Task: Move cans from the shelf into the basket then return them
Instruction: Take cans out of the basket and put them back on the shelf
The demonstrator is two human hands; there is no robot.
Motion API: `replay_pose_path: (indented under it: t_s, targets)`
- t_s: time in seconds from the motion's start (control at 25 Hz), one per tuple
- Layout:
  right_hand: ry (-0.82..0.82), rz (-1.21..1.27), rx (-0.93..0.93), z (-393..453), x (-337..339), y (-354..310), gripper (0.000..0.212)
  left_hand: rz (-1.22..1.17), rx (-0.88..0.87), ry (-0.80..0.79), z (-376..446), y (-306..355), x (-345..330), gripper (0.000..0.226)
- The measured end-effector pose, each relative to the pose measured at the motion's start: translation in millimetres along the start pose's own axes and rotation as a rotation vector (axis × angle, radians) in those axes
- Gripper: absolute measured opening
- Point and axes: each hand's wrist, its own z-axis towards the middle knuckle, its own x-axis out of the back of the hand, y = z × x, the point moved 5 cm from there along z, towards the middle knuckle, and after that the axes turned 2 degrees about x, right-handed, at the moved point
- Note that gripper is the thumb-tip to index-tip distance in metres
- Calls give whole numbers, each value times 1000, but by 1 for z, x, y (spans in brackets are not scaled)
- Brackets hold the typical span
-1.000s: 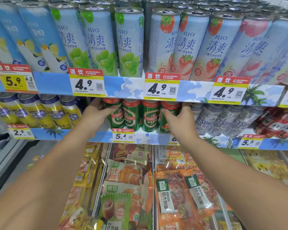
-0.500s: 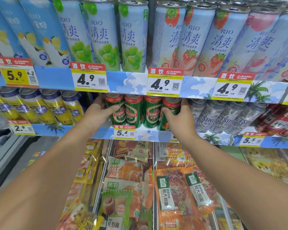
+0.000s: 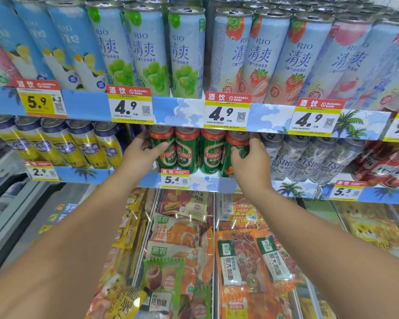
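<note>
On the shelf [image 3: 148,180], the left hand [image 3: 139,155] wraps its fingers around the leftmost green can [image 3: 165,148]; the right hand [image 3: 250,157] grips the rightmost green can [image 3: 236,143] (two more stand between them).

The green cans [image 3: 199,150] were packed touching, flanked closely by yellow cans [image 3: 106,148] and silver cans [image 3: 309,157]. Overhead room was limited by the upper shelf edge [image 3: 177,113]; open access was left only at the front.
</note>
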Motion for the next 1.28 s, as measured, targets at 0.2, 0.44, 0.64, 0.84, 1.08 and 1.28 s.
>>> replay_pose_path:
  t_s: [0.2,0.44,0.64,0.84,1.08,1.28]
  targets:
    - [-51,-29,10,-17,6,-3,49,21,15,19,-17,2,7,75]
    - [-233,-48,-36,-46,21,21,66,276,75,-16,-58,-2,0,84]
    - [-445,-365,189,-64,40,21,65,778,-110,-74,-111,11,-14,80]
    - [-520,-564,380,-99,78,14,73,1058,-220,5,-180,35,-27,79]
    - [-573,-687,527,-154,158,3,77,1305,-230,111,-288,57,-57,81]
    - [-598,-709,624,-208,241,4,78,1435,-232,157,-389,78,-89,82]
